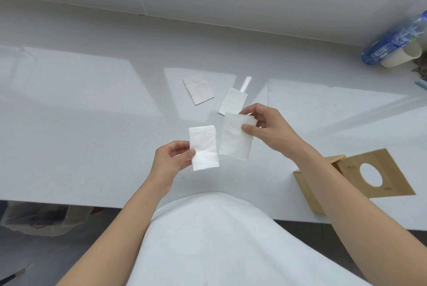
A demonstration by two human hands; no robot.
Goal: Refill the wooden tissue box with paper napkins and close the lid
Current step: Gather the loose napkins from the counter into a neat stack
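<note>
My left hand [169,162] pinches a small stack of folded white napkins [204,149] by its lower left edge, above the counter. My right hand [265,127] holds a second stack of white napkins [233,140] by its upper right corner, just right of the first. The two stacks hang side by side, a little apart. The wooden tissue box [306,190] stands at the counter's front right, partly behind my right forearm. Its lid [390,170], with a round hole, is swung open and tilted up.
Two flat napkin packets [198,90] [232,101] lie on the white counter [92,112] beyond my hands, one with a white tab sticking out. A blue plastic bottle [392,41] and a paper roll [402,57] lie at the far right. A bag [39,218] sits below the counter's left edge.
</note>
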